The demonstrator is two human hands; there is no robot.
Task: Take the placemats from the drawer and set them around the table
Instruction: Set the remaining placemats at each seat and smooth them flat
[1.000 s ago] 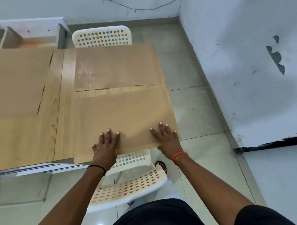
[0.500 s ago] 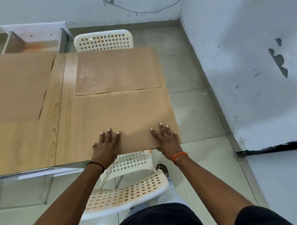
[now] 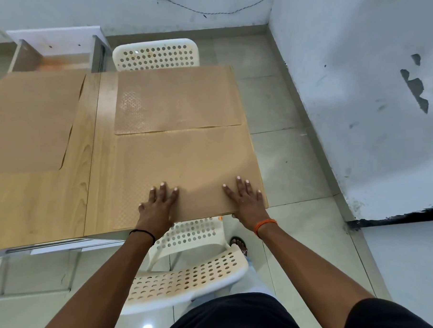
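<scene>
Wooden table (image 3: 50,196) bears placemat (image 3: 186,170) (lengthwise along near edge), left hand (image 3: 157,206) and right hand (image 3: 246,199) flat atop.

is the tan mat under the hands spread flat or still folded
Spread flat: the tan textured placemat lies as one sheet on the wooden table, the left hand and right hand pressing its near edge.

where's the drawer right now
In the head view the open drawer sits at the upper left, beyond the table's far edge, left of the far white chair.
</scene>
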